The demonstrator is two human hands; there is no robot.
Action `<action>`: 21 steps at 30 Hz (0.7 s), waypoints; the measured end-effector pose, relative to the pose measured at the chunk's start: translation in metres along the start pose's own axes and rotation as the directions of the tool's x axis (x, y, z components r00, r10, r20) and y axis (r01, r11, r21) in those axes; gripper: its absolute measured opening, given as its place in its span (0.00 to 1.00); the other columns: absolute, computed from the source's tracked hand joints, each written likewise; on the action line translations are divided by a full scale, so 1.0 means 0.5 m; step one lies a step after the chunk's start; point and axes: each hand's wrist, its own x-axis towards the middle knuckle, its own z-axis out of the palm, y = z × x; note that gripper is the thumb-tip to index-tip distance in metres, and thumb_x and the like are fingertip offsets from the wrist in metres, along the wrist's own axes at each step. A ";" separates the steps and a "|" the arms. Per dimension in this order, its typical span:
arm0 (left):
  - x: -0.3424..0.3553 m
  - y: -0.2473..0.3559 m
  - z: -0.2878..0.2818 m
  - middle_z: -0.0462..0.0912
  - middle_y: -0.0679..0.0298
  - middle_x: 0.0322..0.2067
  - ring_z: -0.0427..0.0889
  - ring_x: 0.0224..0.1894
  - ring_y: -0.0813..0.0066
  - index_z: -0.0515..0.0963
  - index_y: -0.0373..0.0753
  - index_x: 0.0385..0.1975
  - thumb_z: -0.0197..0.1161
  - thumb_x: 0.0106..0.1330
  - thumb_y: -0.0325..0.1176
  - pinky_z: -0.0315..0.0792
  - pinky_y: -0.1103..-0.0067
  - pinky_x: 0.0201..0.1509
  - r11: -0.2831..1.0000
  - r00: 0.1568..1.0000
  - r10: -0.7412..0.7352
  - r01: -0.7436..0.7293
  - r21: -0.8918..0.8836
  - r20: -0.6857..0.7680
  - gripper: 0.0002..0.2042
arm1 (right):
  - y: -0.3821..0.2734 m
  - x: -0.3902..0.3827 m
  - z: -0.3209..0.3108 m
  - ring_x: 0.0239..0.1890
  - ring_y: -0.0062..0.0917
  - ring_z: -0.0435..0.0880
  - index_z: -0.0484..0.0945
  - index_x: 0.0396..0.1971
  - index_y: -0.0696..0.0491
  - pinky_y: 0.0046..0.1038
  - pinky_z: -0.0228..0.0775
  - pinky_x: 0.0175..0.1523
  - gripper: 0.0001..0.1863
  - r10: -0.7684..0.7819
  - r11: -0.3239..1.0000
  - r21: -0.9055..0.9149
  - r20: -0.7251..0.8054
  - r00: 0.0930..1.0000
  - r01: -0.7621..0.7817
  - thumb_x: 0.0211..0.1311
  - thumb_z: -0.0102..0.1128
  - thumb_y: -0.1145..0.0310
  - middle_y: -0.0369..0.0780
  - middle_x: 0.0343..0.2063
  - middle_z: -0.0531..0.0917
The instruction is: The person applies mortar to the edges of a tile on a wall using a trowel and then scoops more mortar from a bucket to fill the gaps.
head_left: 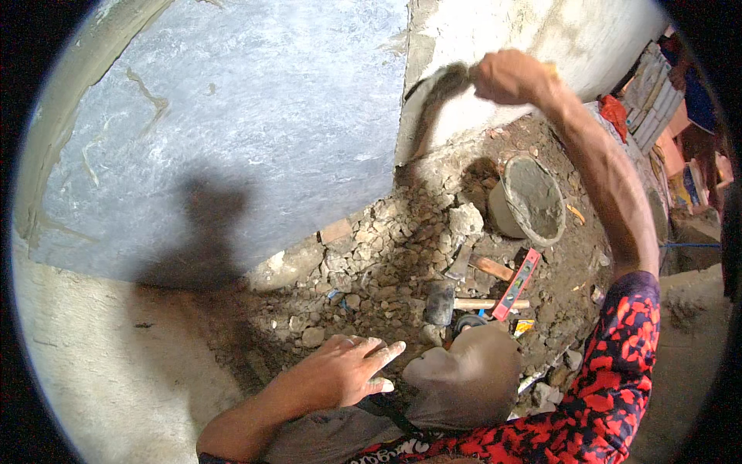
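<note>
My right hand point(510, 77) is closed around the handle of a trowel, stretched out to the upper right. The trowel's dark blade point(446, 80) looks blurred and lies close to the pale wall point(502, 27), beside the edge of a grey smooth panel point(294, 93). Whether the blade touches the wall I cannot tell. Low in the middle, my left hand point(338, 373) is held open with nothing in it, its fingers stretched out and whitened with dust. A bucket point(506, 210) with grey mortar point(535, 193) stands tilted on the ground below my right hand.
On the rubble point(371, 271) lie a black-headed mallet point(440, 302), a wooden-handled tool point(492, 268) with a metal blade, a red spirit level point(516, 284) and a yellow packet point(524, 327). My knee point(471, 367) is nearby. Another person point(699, 108) shows at the far right.
</note>
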 end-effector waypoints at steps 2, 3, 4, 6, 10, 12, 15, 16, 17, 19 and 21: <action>0.007 0.006 -0.011 0.73 0.46 0.52 0.75 0.51 0.49 0.60 0.37 0.64 0.54 0.66 0.47 0.66 0.63 0.56 0.999 1.000 -0.004 0.005 -0.035 0.020 0.30 | 0.064 0.008 -0.035 0.24 0.27 0.81 0.79 0.39 0.58 0.29 0.76 0.29 0.13 -0.100 0.993 -0.075 -0.137 0.985 0.090 0.65 0.53 0.65 0.43 0.23 0.83; 0.010 0.008 -0.016 0.72 0.45 0.52 0.74 0.52 0.49 0.59 0.37 0.65 0.54 0.67 0.48 0.66 0.63 0.57 0.997 0.999 -0.015 0.017 -0.070 0.040 0.30 | 0.084 0.013 -0.058 0.28 0.28 0.83 0.79 0.43 0.56 0.30 0.77 0.34 0.13 -0.125 0.990 -0.071 -0.104 0.987 0.118 0.64 0.55 0.64 0.43 0.28 0.84; 0.011 0.008 -0.019 0.72 0.45 0.52 0.74 0.52 0.49 0.59 0.37 0.65 0.54 0.67 0.48 0.66 0.63 0.57 0.997 0.999 -0.010 0.014 -0.073 0.050 0.30 | 0.096 0.012 -0.092 0.31 0.30 0.84 0.79 0.46 0.54 0.32 0.78 0.38 0.15 -0.149 0.987 -0.065 -0.067 0.986 0.145 0.62 0.58 0.63 0.42 0.33 0.85; 0.014 0.008 -0.021 0.72 0.44 0.53 0.73 0.53 0.47 0.58 0.38 0.65 0.52 0.67 0.49 0.65 0.62 0.58 0.996 0.996 -0.050 0.055 -0.064 0.077 0.30 | 0.109 -0.012 -0.169 0.33 0.31 0.83 0.83 0.39 0.52 0.32 0.74 0.38 0.17 -0.039 0.980 0.192 -0.054 0.998 0.049 0.48 0.65 0.61 0.44 0.33 0.86; 0.011 -0.015 -0.001 0.70 0.48 0.55 0.72 0.55 0.48 0.58 0.43 0.66 0.56 0.66 0.46 0.66 0.64 0.60 0.992 0.993 -0.094 0.100 -0.077 0.075 0.30 | 0.130 -0.085 -0.192 0.28 0.26 0.81 0.83 0.36 0.58 0.29 0.74 0.35 0.17 0.304 0.849 0.476 -0.085 0.949 -0.229 0.48 0.65 0.63 0.43 0.26 0.84; 0.018 -0.015 -0.010 0.70 0.48 0.56 0.70 0.55 0.46 0.58 0.43 0.66 0.56 0.66 0.47 0.65 0.63 0.61 0.995 0.994 -0.065 0.071 -0.070 0.085 0.31 | 0.181 -0.151 -0.143 0.26 0.26 0.80 0.83 0.38 0.57 0.28 0.73 0.33 0.19 0.373 0.841 0.490 -0.219 0.902 -0.228 0.47 0.67 0.61 0.41 0.25 0.84; 0.037 -0.022 -0.013 0.70 0.40 0.55 0.72 0.54 0.43 0.58 0.39 0.66 0.51 0.68 0.49 0.65 0.61 0.60 0.994 0.989 -0.067 0.077 -0.076 0.131 0.30 | 0.175 -0.209 0.086 0.40 0.31 0.84 0.78 0.49 0.52 0.32 0.77 0.46 0.18 0.384 0.827 0.537 -0.324 0.865 -0.166 0.61 0.60 0.61 0.41 0.41 0.84; 0.034 -0.027 -0.010 0.70 0.40 0.55 0.72 0.54 0.43 0.58 0.39 0.66 0.51 0.68 0.49 0.65 0.61 0.60 0.993 0.988 -0.077 0.088 -0.079 0.133 0.30 | 0.109 -0.225 0.129 0.44 0.32 0.83 0.77 0.49 0.53 0.32 0.76 0.49 0.19 0.346 0.848 0.511 -0.330 0.878 -0.142 0.61 0.61 0.61 0.42 0.43 0.84; 0.032 -0.032 -0.006 0.71 0.41 0.54 0.73 0.53 0.44 0.58 0.38 0.65 0.52 0.68 0.49 0.65 0.61 0.59 0.994 0.989 -0.071 0.081 -0.077 0.126 0.30 | 0.002 -0.238 0.146 0.48 0.33 0.81 0.78 0.48 0.54 0.34 0.74 0.52 0.18 0.472 0.758 0.611 -0.275 0.838 -0.226 0.60 0.62 0.62 0.44 0.45 0.83; 0.052 -0.030 -0.011 0.71 0.41 0.54 0.73 0.53 0.45 0.59 0.38 0.65 0.53 0.67 0.48 0.66 0.61 0.59 0.997 0.990 -0.045 0.054 -0.058 0.135 0.30 | -0.089 -0.266 0.304 0.43 0.42 0.82 0.79 0.43 0.54 0.38 0.74 0.48 0.19 0.532 0.674 0.695 -0.219 0.818 -0.252 0.54 0.63 0.60 0.48 0.39 0.83; 0.072 -0.023 -0.022 0.72 0.44 0.53 0.73 0.53 0.47 0.60 0.36 0.64 0.54 0.66 0.47 0.66 0.61 0.58 0.987 0.971 -0.086 0.114 -0.117 0.222 0.30 | -0.223 -0.263 0.406 0.42 0.38 0.82 0.77 0.45 0.57 0.35 0.74 0.49 0.17 0.558 0.572 0.739 -0.032 0.829 -0.356 0.55 0.62 0.69 0.48 0.39 0.83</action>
